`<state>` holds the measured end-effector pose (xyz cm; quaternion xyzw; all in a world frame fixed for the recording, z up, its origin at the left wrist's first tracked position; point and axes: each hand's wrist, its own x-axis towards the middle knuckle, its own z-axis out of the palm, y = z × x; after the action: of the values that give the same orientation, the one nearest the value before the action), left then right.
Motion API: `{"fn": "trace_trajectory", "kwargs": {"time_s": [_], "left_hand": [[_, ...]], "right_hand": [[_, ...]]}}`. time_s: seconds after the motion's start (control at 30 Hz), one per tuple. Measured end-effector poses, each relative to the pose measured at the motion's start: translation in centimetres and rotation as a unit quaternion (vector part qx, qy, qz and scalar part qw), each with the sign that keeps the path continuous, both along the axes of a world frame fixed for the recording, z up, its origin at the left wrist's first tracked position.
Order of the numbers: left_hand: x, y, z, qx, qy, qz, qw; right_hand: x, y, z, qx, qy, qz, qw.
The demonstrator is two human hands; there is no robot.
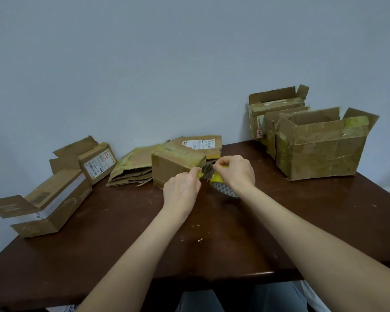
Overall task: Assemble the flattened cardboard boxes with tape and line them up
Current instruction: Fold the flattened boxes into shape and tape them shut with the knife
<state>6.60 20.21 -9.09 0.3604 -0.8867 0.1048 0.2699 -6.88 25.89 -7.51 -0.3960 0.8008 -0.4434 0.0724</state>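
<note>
A small cardboard box (173, 164) with yellowish tape on top stands mid-table. Just right of it my right hand (235, 171) grips a roll of yellow tape (223, 186). A short strip of tape (206, 171) stretches from the roll toward the box. My left hand (181, 190) pinches the strip's free end at the box's right edge. Behind the box lies a pile of flattened cardboard boxes (133, 168), with another flat one carrying a white label (200, 144).
Two assembled boxes (320, 147) with open flaps stand at the back right of the brown table (212, 244). At the left sit two more boxes, one near the edge (52, 206) and one with a barcode label (97, 163). A pale wall rises behind.
</note>
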Motion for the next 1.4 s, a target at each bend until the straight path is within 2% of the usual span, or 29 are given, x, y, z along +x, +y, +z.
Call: {"fn": "trace_trajectory", "kwargs": {"time_s": [0.07,0.13,0.3,0.37,0.47,0.53,0.6,0.63,0.73,0.77,0.93,1.1,1.2,1.27,1.4], "left_hand": [[0.0,0.1,0.2,0.003,-0.023,0.017,1.0],[1.0,-0.3,0.1,0.022,-0.027,0.034,0.999],[2.9,0.0,-0.9,0.053,0.026,-0.003,0.998],[1.7,1.0,-1.1,0.086,0.031,0.0,0.996],[-0.3,1.9,-1.7,0.156,0.06,0.014,0.986],[-1.2,2.2,-2.5,0.183,0.028,0.01,0.983],[-1.7,2.3,-2.9,0.173,-0.013,0.001,0.985],[-2.0,2.2,-2.7,0.146,0.002,-0.016,0.989],[-3.9,2.8,0.2,0.046,0.154,-0.098,0.982],[-4.7,3.1,1.5,0.038,0.167,-0.104,0.98],[-8.0,2.7,3.6,0.134,0.099,-0.063,0.984],[-9.0,2.9,3.2,0.258,0.198,-0.078,0.942],[-9.3,3.0,3.2,0.284,0.228,-0.063,0.929],[-9.5,3.1,3.3,0.284,0.239,-0.048,0.928],[-9.2,2.6,2.9,0.278,0.269,-0.038,0.921]], "right_hand": [[-0.2,0.0,0.4,-0.003,0.009,-0.009,1.0],[-1.1,0.4,0.6,-0.018,-0.025,-0.019,0.999],[-3.5,1.3,0.0,-0.052,-0.085,-0.012,0.995],[-3.4,1.4,-0.3,-0.081,-0.123,-0.004,0.989],[-3.3,1.5,-0.6,-0.106,-0.129,-0.006,0.986],[-3.7,1.9,-0.6,-0.122,-0.128,-0.013,0.984],[-4.2,2.3,-0.5,-0.134,-0.124,-0.013,0.983],[-4.4,2.5,-0.5,-0.139,-0.119,-0.012,0.983],[-5.0,3.1,-0.6,-0.148,-0.092,-0.008,0.985],[-5.1,3.2,-0.6,-0.149,-0.081,-0.005,0.985],[-5.4,3.5,-0.8,-0.159,-0.06,0.002,0.985],[-6.2,4.1,-1.0,-0.162,-0.025,0.028,0.986],[-6.2,4.1,-1.3,-0.16,-0.015,0.033,0.986],[-6.0,4.0,-1.5,-0.159,-0.036,0.036,0.986],[-6.2,4.3,-0.9,-0.146,-0.14,0.051,0.978]]}}
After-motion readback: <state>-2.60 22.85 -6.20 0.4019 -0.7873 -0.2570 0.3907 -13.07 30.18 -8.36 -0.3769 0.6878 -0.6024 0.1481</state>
